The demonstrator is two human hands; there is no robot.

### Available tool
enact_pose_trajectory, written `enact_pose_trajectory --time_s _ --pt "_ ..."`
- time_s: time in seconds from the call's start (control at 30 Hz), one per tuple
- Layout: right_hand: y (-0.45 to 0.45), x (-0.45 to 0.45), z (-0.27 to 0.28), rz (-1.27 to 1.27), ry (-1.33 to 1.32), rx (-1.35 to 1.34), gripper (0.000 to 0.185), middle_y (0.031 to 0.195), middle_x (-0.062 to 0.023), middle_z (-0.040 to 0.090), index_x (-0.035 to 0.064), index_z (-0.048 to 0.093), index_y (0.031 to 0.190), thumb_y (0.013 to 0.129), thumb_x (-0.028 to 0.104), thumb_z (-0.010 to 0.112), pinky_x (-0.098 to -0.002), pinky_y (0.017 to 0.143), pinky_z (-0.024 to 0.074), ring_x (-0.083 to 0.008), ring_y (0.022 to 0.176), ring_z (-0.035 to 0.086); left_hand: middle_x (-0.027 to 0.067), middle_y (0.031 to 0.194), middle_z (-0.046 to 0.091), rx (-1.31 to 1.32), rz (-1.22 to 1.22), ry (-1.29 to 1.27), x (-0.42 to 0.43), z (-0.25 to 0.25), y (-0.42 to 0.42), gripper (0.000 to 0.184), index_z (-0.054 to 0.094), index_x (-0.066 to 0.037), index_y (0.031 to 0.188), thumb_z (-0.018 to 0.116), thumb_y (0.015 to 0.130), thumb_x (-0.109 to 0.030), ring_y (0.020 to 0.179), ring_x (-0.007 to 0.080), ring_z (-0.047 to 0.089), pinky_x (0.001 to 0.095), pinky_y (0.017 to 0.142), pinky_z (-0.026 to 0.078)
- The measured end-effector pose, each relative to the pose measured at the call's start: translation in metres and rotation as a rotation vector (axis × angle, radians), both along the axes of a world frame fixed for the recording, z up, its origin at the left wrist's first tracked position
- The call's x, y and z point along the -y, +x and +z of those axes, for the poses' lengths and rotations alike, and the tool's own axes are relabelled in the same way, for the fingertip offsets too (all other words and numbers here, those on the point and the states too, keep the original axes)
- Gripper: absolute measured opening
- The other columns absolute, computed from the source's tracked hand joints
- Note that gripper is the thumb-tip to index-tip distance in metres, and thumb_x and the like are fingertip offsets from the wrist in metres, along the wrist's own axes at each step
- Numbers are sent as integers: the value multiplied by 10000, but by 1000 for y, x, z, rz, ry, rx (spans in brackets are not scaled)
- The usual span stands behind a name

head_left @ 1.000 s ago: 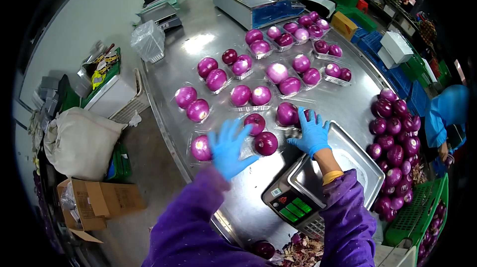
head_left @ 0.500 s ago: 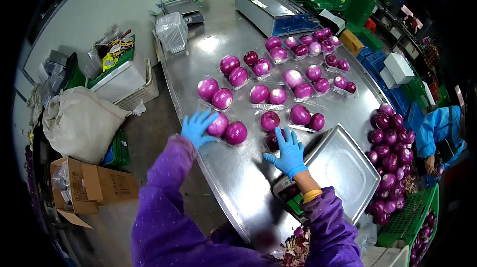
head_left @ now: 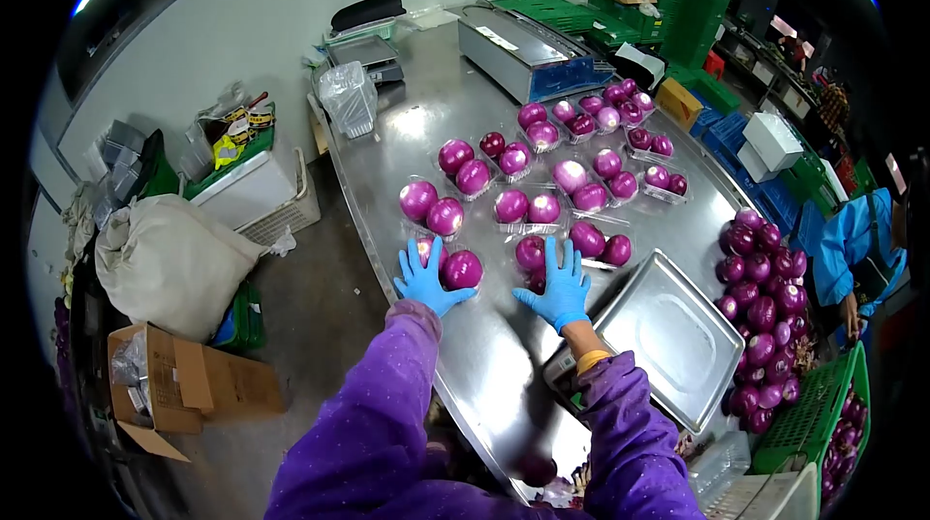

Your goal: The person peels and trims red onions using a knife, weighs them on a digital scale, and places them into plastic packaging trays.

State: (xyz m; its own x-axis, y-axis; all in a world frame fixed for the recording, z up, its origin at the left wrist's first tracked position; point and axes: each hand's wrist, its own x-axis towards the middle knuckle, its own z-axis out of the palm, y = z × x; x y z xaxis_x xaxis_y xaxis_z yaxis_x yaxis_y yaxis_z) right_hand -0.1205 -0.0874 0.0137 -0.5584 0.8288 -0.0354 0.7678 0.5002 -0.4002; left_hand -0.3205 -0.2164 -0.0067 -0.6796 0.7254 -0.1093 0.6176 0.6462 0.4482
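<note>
My left hand (head_left: 427, 280), in a blue glove, has its fingers spread at the near side of a clear tray with two peeled red onions (head_left: 461, 269); it partly covers one of them. My right hand (head_left: 559, 290), gloved too, is spread beside another pair, where the upper red onion (head_left: 530, 253) shows and the lower one is partly hidden by the fingers. Whether either hand touches the onions I cannot tell. Several more clear trays of onions stand beyond, among them a tray pair (head_left: 587, 239) just right of my right hand's fingertips.
A scale with a steel pan (head_left: 668, 341) stands at my right, beside a heap of loose red onions (head_left: 760, 312) and a green crate (head_left: 814, 413). Stacked clear trays (head_left: 347, 99) and a wrapping machine (head_left: 528, 50) are at the back. A co-worker's blue sleeve (head_left: 841, 249) shows at right.
My left hand has moved right and down, to the near side of its tray. My right hand has shifted slightly, staying spread by its onions. The view has tilted a little.
</note>
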Motion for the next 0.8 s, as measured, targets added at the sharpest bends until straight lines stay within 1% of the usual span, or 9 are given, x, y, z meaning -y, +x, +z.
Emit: enact_pose_trajectory --time_s 0.1,0.2,0.23,0.37,0.4,0.47,0.53,0.6,0.8 --pt "-36 -30 -3 14 77 -125 1134 1537 -215 68 254 84 1505 643 635 714 -664 1044 176 -455 1393 117 194 1540 15 6 -95 90 -4 -2 -25 1219 183 -300 1487 823 488 -582 1412 429 -8 669 1062 106" --pt "-97 -81 -13 52 103 -202 1122 1530 -244 71 249 92 1505 652 658 696 -640 1056 174 -449 1398 109 265 1501 86 -135 -286 160 -5 -4 -60 1219 216 -223 1483 820 491 -596 1386 469 65 620 1078 136" --pt "-119 -101 -19 19 107 -154 1124 1529 -245 78 250 98 1504 646 680 683 -646 1055 170 -456 1394 120 286 1485 115 -144 -329 176 -6 -3 -71 1202 272 -192 1467 818 480 -606 1376 479 84 602 1086 123" --pt "-198 -176 -27 -64 34 -75 1128 1519 -270 76 247 105 1502 639 732 646 -652 1048 187 -476 1382 134 222 1514 102 -10 -466 155 -12 -17 -117 1163 294 -269 1458 788 480 -658 1379 483 48 680 1036 112" --pt "-213 -182 -27 -97 25 -31 1105 1503 -304 76 261 141 1497 636 733 648 -637 1049 212 -487 1376 143 220 1515 101 28 -489 104 -12 -15 -126 1157 297 -274 1457 781 482 -667 1377 486 46 687 1032 109" --pt "-229 -189 -39 -93 58 -129 1050 1486 -339 66 272 225 1480 635 719 660 -594 1067 230 -508 1368 141 215 1515 105 23 -552 40 -22 -14 -153 1125 310 -296 1449 754 496 -696 1378 486 42 711 1017 103" --pt "-238 -192 -50 -68 112 -206 973 1464 -384 22 239 347 1441 643 676 690 -533 1098 218 -544 1358 109 210 1515 108 66 -588 46 -32 -15 -173 1109 316 -303 1445 747 503 -699 1377 483 43 733 1000 99" --pt "-251 -195 -57 -53 213 -189 957 1456 -400 3 227 369 1432 646 662 699 -535 1106 194 -553 1356 93 201 1514 112 74 -639 48 -49 -14 -197 1104 328 -298 1439 747 500 -701 1377 481 44 744 989 97" --pt "-319 -231 -59 -207 140 -279 900 1461 -391 -29 200 378 1420 686 617 691 -569 1102 158 -602 1321 94 172 1511 128 58 -739 40 -114 -12 -286 1133 357 -288 1424 799 446 -651 1383 458 61 751 988 121"
